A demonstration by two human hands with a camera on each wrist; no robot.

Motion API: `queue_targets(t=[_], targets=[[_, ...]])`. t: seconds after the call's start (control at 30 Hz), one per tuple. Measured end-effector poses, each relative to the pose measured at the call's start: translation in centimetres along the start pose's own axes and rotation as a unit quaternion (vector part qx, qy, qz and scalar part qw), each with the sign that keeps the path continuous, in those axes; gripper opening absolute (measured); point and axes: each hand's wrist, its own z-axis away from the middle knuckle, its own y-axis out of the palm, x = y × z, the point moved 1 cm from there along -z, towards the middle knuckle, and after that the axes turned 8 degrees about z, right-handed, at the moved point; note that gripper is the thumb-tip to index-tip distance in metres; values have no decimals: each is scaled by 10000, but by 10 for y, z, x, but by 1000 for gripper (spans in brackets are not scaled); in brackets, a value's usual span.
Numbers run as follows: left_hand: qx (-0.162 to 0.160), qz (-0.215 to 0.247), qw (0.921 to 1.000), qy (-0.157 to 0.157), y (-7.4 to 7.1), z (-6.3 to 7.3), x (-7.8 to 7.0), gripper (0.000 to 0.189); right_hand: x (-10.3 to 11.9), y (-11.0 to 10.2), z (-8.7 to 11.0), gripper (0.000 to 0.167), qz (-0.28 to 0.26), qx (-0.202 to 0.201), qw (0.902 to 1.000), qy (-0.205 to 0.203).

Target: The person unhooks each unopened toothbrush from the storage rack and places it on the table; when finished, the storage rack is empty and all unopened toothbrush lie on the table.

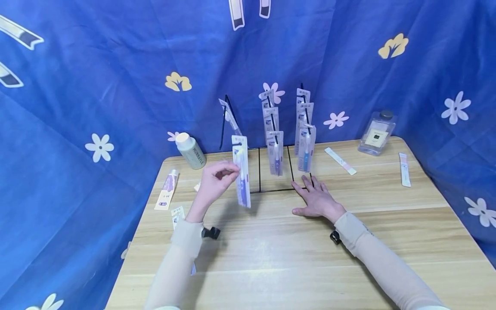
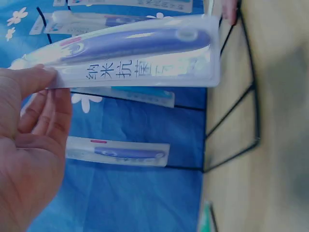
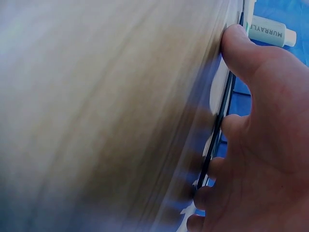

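My left hand (image 1: 217,178) pinches a packaged toothbrush (image 1: 243,189) with a purple handle between thumb and fingers, holding it upright in front of the left side of a black wire rack (image 1: 259,172). In the left wrist view the pack (image 2: 145,48) lies across the fingertips, printed side showing. Behind it, another toothbrush pack (image 1: 230,117) hangs tilted on the left prong. More packs hang in the middle column (image 1: 276,159) and the right column (image 1: 306,155). My right hand (image 1: 315,200) rests palm down, fingers spread, its fingertips at the rack's front base wire.
A grey-green bottle (image 1: 193,153) with a white cap and a tube (image 1: 167,189) lie at the left. Partly under the left forearm is another pack (image 1: 178,214). At the right are a clear bottle (image 1: 376,135) and two slim sachets, one sachet (image 1: 404,170) near the edge.
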Motion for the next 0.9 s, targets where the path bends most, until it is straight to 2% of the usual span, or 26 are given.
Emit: queue_targets(t=[0.1, 0.17, 0.23, 0.3, 0.4, 0.47, 0.53, 0.7, 0.9], targets=[[-147, -329, 9978, -554, -9, 25, 2, 16, 0, 0, 0, 98, 6, 5, 10000, 2], [-326, -618, 9924, -1015, -17, 42, 4, 18, 0, 1, -1, 98, 10, 9, 10000, 16], [-447, -1018, 9821, -1521, -25, 57, 2, 21, -1, 1, -1, 98, -1, 2, 10000, 37], [-574, -1397, 9681, -1999, -30, 72, -8, 23, -1, 1, -1, 98, -30, -12, 10000, 40], [-708, -1868, 9472, -2509, -46, 97, -3, 23, -1, 2, -1, 98, -76, -9, 10000, 29], [-831, -2063, 9350, -2761, -56, 112, 4, 22, -1, 2, -1, 98, -91, -3, 10000, 32], [-915, -2213, 9238, -2987, -67, 126, 17, 21, -1, 1, 0, 98, -73, 19, 10000, 51], [-939, -2545, 8967, -3497, -74, 144, 18, 19, -1, 0, -1, 98, -29, 5, 10000, 49], [-613, -3262, 8732, -3568, -77, 153, 16, 14, 1, -1, -1, 99, -62, -4, 10000, -3]])
